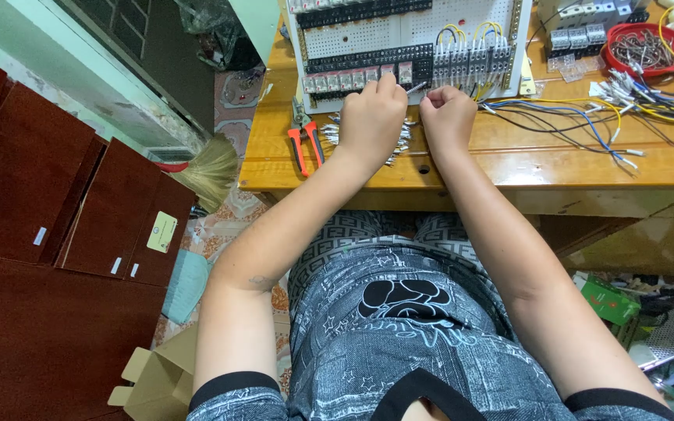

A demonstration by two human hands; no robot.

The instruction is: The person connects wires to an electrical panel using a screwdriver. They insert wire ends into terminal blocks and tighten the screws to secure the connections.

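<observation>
Perforated white panel (399,35) propped at the far edge of the wooden counter (509,160), carrying rows of black terminal strips, a line of small relays (352,78) along its lower edge and a block of grey terminals (470,61) with yellow wire loops. Left hand (372,117) curled with fingertips up against the relay row, over a scatter of short wire pieces (403,136) lying on the counter; whether anything sits in its grip, cannot tell. Right hand (448,113) closed into a loose fist just beside it, below the grey terminals, contents hidden. Orange-handled pliers (304,140) flat on the counter left of the left hand. Loose blue, black and yellow wires (587,125) spread to the right; red bowl (645,48) of small parts at the far right corner.
</observation>
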